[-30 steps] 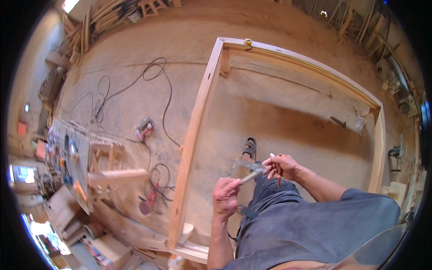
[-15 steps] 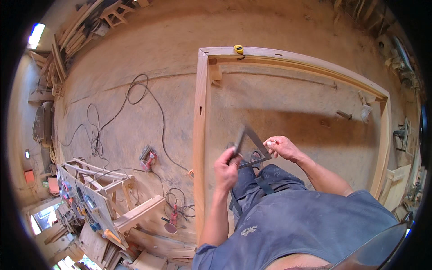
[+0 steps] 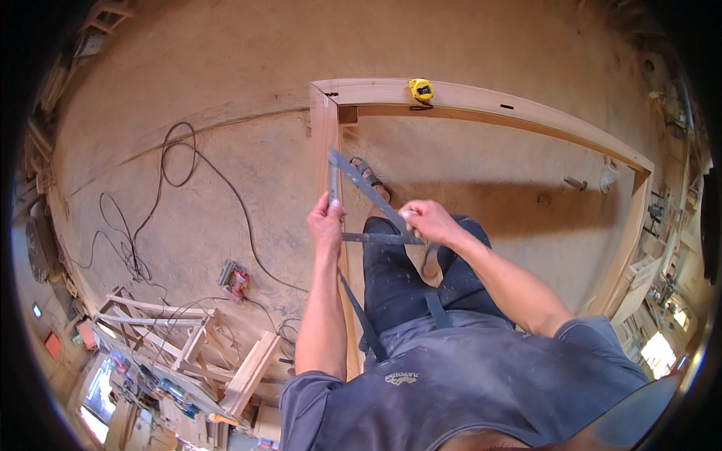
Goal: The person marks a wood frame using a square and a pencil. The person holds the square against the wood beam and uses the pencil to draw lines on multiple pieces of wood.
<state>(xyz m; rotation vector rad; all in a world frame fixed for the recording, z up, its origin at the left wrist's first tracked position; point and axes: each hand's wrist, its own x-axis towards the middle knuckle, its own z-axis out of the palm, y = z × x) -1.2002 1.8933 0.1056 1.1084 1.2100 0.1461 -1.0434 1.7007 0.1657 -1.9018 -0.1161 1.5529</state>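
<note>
Presently the left hand (image 3: pixel 326 219) grips one arm of a grey metal framing square (image 3: pixel 366 197), fingers closed round the blade where it lies along the left rail of the wooden door frame (image 3: pixel 325 143) on the floor; the right hand (image 3: pixel 426 219) pinches the square's other arm near the far end of its diagonal brace, fingers closed. Judged step: setting the square against the rail, near the upper-left corner joint, to check or mark the angle. Next move probably calls for seating the blade flush to the rail edge and holding it steady with the left hand while the right frees itself for marking. A yellow tape measure (image 3: pixel 420 89) sits on the top rail, well apart from the hands. A red power tool (image 3: pixel 235 280) and black cables (image 3: pixel 180 154) lie on the floor to the left. Against half a second ago: square has swung from being held up over the lap to lying along the rail, and the view has tipped nearer the frame corner.
</note>
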